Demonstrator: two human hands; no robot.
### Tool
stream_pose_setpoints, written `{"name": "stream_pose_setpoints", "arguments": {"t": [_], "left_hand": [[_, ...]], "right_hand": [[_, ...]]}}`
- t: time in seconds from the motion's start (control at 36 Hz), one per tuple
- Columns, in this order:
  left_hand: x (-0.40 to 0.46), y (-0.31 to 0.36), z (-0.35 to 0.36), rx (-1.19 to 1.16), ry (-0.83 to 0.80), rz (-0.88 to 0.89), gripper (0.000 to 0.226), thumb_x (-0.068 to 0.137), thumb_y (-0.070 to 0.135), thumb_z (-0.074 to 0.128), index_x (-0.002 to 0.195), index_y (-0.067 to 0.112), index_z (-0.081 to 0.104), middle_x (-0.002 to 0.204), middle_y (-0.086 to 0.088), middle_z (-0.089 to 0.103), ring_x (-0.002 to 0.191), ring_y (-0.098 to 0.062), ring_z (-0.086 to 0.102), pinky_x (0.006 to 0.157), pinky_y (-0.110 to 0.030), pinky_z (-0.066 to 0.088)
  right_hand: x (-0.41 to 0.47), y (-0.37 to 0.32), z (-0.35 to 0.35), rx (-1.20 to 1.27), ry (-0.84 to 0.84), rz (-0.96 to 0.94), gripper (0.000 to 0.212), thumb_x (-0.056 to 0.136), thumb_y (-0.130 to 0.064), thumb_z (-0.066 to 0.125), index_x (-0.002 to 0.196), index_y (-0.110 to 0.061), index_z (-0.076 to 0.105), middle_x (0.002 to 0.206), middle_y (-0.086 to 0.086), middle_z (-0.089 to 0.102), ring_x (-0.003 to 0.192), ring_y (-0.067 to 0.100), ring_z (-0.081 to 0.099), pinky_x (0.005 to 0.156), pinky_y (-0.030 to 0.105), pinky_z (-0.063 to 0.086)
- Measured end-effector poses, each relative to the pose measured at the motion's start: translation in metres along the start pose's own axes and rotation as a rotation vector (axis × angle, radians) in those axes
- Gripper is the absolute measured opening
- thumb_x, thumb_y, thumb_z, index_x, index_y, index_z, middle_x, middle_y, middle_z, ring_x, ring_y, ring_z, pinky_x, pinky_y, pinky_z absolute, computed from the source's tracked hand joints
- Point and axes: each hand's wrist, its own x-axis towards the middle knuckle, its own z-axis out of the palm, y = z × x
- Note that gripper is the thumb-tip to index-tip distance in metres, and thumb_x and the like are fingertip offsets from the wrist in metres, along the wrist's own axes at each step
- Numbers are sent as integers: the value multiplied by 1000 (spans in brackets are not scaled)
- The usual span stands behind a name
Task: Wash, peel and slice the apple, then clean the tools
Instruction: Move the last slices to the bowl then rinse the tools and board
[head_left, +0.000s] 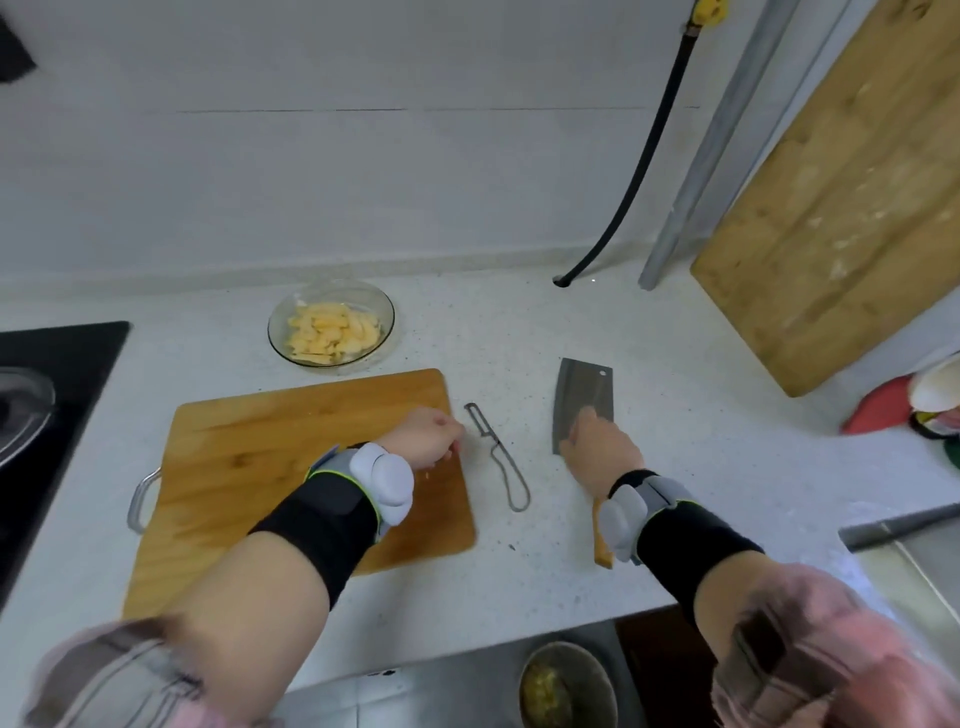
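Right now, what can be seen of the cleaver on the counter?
The cleaver lies flat on the speckled white counter, right of the peeler. It has a broad rectangular grey metal blade with a hole near its far corner and a wooden handle pointing toward the person. The right hand rests over the blade's near end and handle.

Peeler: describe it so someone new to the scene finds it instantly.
Start at the cutting board lying flat on the white counter. Just off its right edge, between it and the cleaver, lies the peeler. It is the only thin bare-wire tool, with a looped handle, far slimmer than the broad cleaver blade.
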Motion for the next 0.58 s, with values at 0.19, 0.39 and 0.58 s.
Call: {"name": "stream_pose_setpoints", "arguments": {"t": [0.19, 0.39, 0.58], "left_hand": [[-12, -23, -44, -17, 121, -32, 26, 98, 25, 49, 97, 5, 65, 97, -11, 63, 83, -21, 54, 71, -28, 44], [-29, -69, -92, -61, 256, -122, 23, 96, 26, 53, 101, 7, 66, 91, -6, 59, 84, -21, 53, 77, -30, 44], [-48, -121, -135, -47, 447, -235, 13, 96, 24, 52, 95, 13, 59, 96, -6, 56, 93, -26, 51, 85, -31, 40]], "right_hand": [[3, -45, 28, -42, -201, -97, 54, 96, -45, 56, 128, -3, 40, 122, 15, 52, 95, 28, 56, 70, 31, 42], [5, -59, 39, -152, -194, -69, 25, 96, -30, 55, 84, -10, 47, 68, 1, 45, 57, 16, 43, 46, 24, 30], [1, -69, 44, -21, -181, -16, 40, 87, -29, 63, 60, -14, 39, 56, 1, 44, 48, 16, 40, 46, 23, 31]]}}
